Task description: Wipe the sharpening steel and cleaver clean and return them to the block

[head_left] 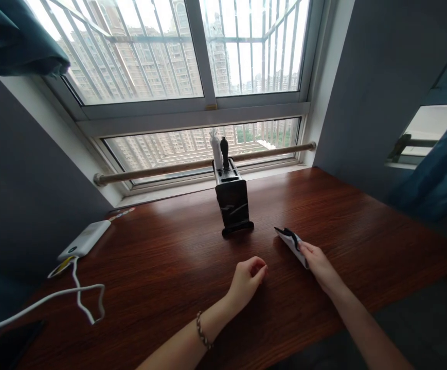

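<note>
My right hand grips a knife with a white and black blade, held low over the dark wooden table, its tip pointing up and left. My left hand rests on the table to the left of it, fingers curled in loosely with nothing visible in them; a bracelet is on that wrist. A black knife block stands upright just beyond both hands, with a white handle and a black handle sticking out of its top.
A white power bank lies at the table's left edge with a white cable looping toward me. A wooden rail runs along the barred window behind. Grey walls close both sides; blue curtain at right.
</note>
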`<state>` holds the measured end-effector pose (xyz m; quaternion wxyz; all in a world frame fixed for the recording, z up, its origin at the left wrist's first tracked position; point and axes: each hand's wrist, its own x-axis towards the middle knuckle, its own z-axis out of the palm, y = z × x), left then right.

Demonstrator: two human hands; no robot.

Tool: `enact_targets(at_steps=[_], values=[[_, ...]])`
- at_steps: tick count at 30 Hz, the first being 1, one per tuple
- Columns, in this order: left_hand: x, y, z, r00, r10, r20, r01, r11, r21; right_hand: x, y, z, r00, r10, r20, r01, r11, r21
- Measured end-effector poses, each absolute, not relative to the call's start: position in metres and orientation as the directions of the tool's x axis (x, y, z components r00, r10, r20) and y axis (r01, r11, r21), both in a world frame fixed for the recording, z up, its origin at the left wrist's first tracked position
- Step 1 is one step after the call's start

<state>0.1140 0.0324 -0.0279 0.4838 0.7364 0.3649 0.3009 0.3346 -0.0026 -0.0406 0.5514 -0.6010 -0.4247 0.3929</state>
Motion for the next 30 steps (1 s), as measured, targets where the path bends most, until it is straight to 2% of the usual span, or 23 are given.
enact_targets(at_steps=[2,3,5,8,11,14,17,19,21,26,30], values=[[0.114,0.031,-0.028,0.571,0.815,0.097,0.251,-0.286,0.925,0.358,0.0,-0.033,0.326,0.937,-0.126,-0.24,-0.047,-0.97],[0.114,0.03,-0.028,0.579,0.809,0.101,0.253,-0.296,0.921,0.37,0.001,-0.031,0.325,0.929,-0.176,-0.343,-0.058,-0.938],[0.114,0.029,-0.027,0.589,0.801,0.109,0.263,-0.318,0.911,0.394,0.004,-0.028,0.335,0.905,-0.263,-0.425,-0.105,-0.899],[0.114,0.028,-0.025,0.601,0.789,0.123,0.278,-0.351,0.894,0.432,0.01,-0.025,0.376,0.892,-0.252,-0.299,-0.141,-0.944],[0.114,0.026,-0.023,0.611,0.781,0.127,0.29,-0.37,0.883,0.465,0.016,-0.018,0.392,0.913,-0.112,-0.013,-0.116,-0.993],[0.114,0.026,-0.023,0.612,0.781,0.129,0.298,-0.379,0.876,0.49,0.022,-0.012,0.332,0.943,-0.033,0.235,-0.117,-0.965],[0.114,0.026,-0.023,0.612,0.78,0.133,0.303,-0.386,0.871,0.503,0.03,-0.01,0.205,0.976,-0.067,0.386,-0.144,-0.911],[0.115,0.027,-0.023,0.611,0.781,0.132,0.307,-0.387,0.87,0.508,0.034,-0.012,0.181,0.978,-0.102,0.439,-0.173,-0.882],[0.115,0.028,-0.022,0.608,0.784,0.126,0.308,-0.38,0.872,0.509,0.037,-0.014,0.229,0.966,-0.116,0.396,-0.201,-0.896],[0.116,0.028,-0.021,0.608,0.787,0.103,0.306,-0.352,0.884,0.519,0.046,-0.005,0.415,0.906,-0.086,0.034,-0.11,-0.993],[0.116,0.029,-0.02,0.604,0.791,0.096,0.319,-0.35,0.881,0.537,0.052,0.026,0.388,0.92,-0.052,-0.031,-0.043,-0.999]])
